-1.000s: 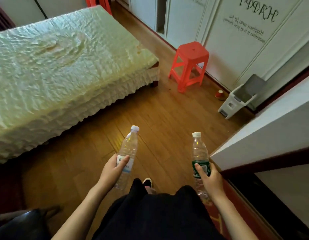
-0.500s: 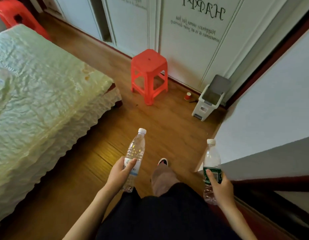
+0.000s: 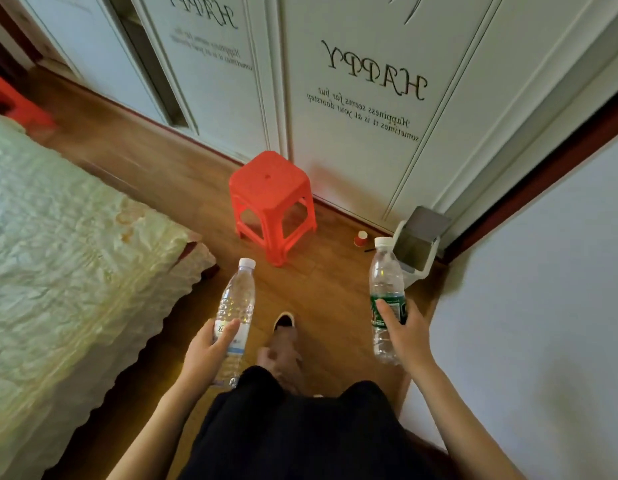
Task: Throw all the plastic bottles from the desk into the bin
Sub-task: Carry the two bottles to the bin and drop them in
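My left hand (image 3: 207,355) grips a clear plastic bottle with a white cap and a pale blue label (image 3: 235,306), held upright over the wooden floor. My right hand (image 3: 406,336) grips a second clear bottle with a green label (image 3: 385,282), also upright. A small white bin (image 3: 420,247) with its grey lid raised stands on the floor in the corner by the wardrobe, just beyond the right bottle; the bottle covers part of its left side.
A red plastic stool (image 3: 273,202) stands in front of the white wardrobe doors (image 3: 363,98). A small red cup (image 3: 361,238) lies beside the bin. A bed with a pale green cover (image 3: 68,258) fills the left. A white wall (image 3: 543,289) runs along the right.
The view has advanced toward the corner: the stool and the bin appear nearer and larger, and the bed has slid leftward. Both hands still hold their bottles upright.
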{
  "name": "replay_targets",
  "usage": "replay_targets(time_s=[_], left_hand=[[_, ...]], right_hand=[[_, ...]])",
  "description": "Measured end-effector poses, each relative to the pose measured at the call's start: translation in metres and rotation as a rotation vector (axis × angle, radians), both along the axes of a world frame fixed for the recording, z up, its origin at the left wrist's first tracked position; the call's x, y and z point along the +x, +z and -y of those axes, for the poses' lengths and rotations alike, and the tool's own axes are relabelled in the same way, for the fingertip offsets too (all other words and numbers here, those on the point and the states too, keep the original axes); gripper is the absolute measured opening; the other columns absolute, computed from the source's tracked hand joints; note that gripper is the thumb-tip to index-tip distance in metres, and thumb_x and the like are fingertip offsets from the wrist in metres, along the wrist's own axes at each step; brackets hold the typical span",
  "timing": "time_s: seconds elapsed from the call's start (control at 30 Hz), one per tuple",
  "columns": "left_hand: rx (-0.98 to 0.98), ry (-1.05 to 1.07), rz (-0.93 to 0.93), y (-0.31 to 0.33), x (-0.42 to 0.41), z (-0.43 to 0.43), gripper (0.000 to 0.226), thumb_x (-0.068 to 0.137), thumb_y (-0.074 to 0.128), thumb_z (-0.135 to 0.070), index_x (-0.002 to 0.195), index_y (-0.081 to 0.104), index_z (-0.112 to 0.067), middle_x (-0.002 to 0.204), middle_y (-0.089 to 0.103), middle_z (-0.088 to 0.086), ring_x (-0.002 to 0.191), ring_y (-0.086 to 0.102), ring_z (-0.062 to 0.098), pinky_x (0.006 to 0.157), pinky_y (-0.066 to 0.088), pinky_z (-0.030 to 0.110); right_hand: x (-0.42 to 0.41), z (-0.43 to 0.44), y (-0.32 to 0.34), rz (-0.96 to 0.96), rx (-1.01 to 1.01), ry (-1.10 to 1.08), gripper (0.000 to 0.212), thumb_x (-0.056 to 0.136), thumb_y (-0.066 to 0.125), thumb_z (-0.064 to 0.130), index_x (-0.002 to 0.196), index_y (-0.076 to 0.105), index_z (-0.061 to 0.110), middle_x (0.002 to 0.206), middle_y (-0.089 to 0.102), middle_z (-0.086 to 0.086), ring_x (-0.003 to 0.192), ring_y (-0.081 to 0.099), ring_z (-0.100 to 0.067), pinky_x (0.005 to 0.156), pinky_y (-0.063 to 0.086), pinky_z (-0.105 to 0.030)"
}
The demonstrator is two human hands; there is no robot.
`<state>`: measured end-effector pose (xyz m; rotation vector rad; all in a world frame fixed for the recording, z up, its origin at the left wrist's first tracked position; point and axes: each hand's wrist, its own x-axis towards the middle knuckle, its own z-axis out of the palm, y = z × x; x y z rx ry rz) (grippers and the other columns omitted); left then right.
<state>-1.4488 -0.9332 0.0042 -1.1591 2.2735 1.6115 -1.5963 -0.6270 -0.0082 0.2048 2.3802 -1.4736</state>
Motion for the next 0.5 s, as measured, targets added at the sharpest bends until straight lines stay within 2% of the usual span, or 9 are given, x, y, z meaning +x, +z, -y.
replay_targets(time_s=[0.13, 0.3, 0.33, 0.43, 0.5], left_hand=[[-0.005, -0.068, 0.035, -0.017, -0.091, 0.039, 0.034, 0.088, 0.055, -0.051, 0.098, 0.062, -0.019, 0.087, 0.070, 0.005, 0.077, 0.068, 0.022, 0.067, 0.055, 0.036], [-0.049, -0.241, 0.016, -0.007, -0.237, 0.079, 0.035, 0.088, 0.057, -0.049, 0.092, 0.060, -0.014, 0.086, 0.068, 0.011, 0.077, 0.064, 0.025, 0.062, 0.047, 0.027], [-0.053, -0.290, 0.009, -0.003, -0.267, 0.085, 0.036, 0.087, 0.057, -0.051, 0.092, 0.060, -0.016, 0.087, 0.068, 0.011, 0.078, 0.064, 0.024, 0.063, 0.049, 0.029], [-0.063, -0.459, -0.004, 0.003, -0.353, 0.091, 0.053, 0.080, 0.054, -0.066, 0.094, 0.059, -0.015, 0.090, 0.068, 0.014, 0.082, 0.065, 0.031, 0.073, 0.053, 0.045], [-0.083, -0.574, -0.011, 0.003, -0.401, 0.084, 0.053, 0.079, 0.053, -0.066, 0.092, 0.059, -0.015, 0.088, 0.067, 0.013, 0.079, 0.065, 0.029, 0.072, 0.053, 0.046]], right_hand=[[-0.070, 0.027, -0.013, 0.008, 0.021, -0.058, 0.031, 0.090, 0.062, 0.041, 0.112, 0.053, 0.021, 0.090, 0.063, 0.011, 0.080, 0.063, -0.003, 0.063, 0.045, -0.016], [-0.147, 0.041, -0.008, 0.015, 0.073, -0.228, 0.035, 0.089, 0.063, 0.043, 0.112, 0.056, 0.017, 0.088, 0.065, 0.006, 0.081, 0.065, -0.010, 0.071, 0.052, -0.026], [-0.159, 0.040, -0.007, 0.016, 0.088, -0.271, 0.038, 0.088, 0.063, 0.045, 0.112, 0.056, 0.017, 0.090, 0.066, 0.003, 0.082, 0.066, -0.012, 0.071, 0.052, -0.027], [-0.191, 0.035, 0.002, 0.015, 0.111, -0.394, 0.038, 0.089, 0.064, 0.042, 0.114, 0.057, 0.014, 0.095, 0.066, -0.003, 0.084, 0.064, -0.014, 0.066, 0.047, -0.022], [-0.204, 0.026, 0.005, 0.020, 0.138, -0.463, 0.033, 0.090, 0.064, 0.037, 0.111, 0.059, 0.013, 0.090, 0.066, -0.001, 0.081, 0.063, -0.013, 0.064, 0.044, -0.021]])
